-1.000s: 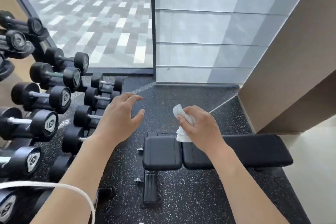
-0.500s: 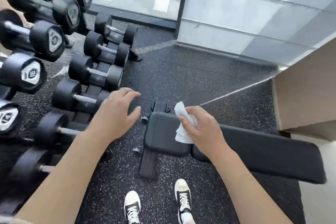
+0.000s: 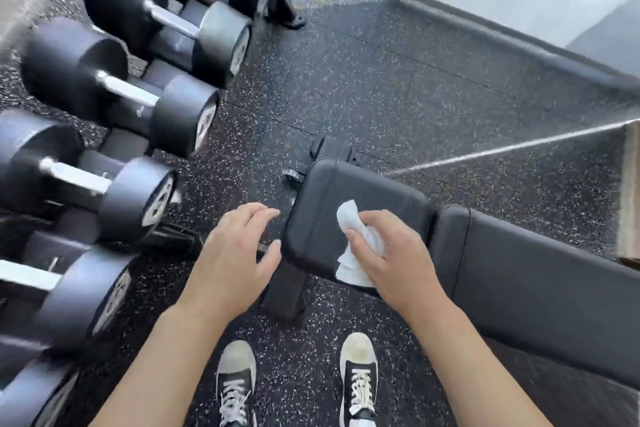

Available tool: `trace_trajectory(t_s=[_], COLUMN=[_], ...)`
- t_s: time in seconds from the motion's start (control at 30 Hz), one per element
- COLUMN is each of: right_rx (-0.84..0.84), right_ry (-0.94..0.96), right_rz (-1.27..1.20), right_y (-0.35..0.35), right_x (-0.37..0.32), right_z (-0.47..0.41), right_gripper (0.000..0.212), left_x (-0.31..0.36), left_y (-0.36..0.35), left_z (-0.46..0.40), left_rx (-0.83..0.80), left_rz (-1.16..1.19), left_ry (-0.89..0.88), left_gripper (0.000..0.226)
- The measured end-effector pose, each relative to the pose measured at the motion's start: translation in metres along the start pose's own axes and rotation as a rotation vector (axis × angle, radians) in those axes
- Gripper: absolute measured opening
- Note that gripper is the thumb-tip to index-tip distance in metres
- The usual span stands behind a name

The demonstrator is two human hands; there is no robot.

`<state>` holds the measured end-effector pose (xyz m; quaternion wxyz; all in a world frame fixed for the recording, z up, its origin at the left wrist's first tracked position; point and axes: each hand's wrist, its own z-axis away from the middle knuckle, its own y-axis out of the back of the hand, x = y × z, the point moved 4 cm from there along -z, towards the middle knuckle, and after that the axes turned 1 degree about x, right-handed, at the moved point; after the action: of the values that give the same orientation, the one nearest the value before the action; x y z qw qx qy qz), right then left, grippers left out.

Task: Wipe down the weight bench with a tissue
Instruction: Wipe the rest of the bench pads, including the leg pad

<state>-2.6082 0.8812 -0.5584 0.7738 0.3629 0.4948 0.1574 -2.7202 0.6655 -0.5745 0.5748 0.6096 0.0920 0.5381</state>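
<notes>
A black padded weight bench (image 3: 540, 274) lies low across the floor, its short seat pad (image 3: 325, 204) at the left end and the long back pad running off to the right. My right hand (image 3: 398, 260) is shut on a crumpled white tissue (image 3: 349, 225) and presses it onto the seat pad near its front edge. My left hand (image 3: 235, 260) hovers open with fingers spread just left of the seat pad, close to its corner; whether it touches is unclear.
A rack of black dumbbells (image 3: 114, 135) fills the left side, close to my left arm. Speckled black rubber flooring (image 3: 398, 97) stretches beyond the bench to a grey wall base (image 3: 519, 45). My two black-and-white sneakers (image 3: 356, 381) stand just before the bench.
The view tilted down and closed in on the bench. My right hand came down with the tissue onto the seat pad. My left hand dropped beside the pad's left end.
</notes>
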Motion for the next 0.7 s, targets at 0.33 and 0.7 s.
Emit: trace_trajectory(t_s=[0.33, 0.7], right_rx=[-0.021, 0.320], right_ry=[0.192, 0.374], right_rz=[0.205, 0.409], right_y=[-0.116, -0.116], right_x=[0.047, 0.072], right_z=[-0.043, -0.124], right_gripper=[0.023, 0.011], left_x=[-0.056, -0.072], left_y=[-0.129, -0.146], left_z=[-0.022, -0.035], left_rx=[-0.063, -0.007], left_rz=[0.070, 0.191], left_ry=[0.074, 0.069], left_gripper=[0.054, 0.053])
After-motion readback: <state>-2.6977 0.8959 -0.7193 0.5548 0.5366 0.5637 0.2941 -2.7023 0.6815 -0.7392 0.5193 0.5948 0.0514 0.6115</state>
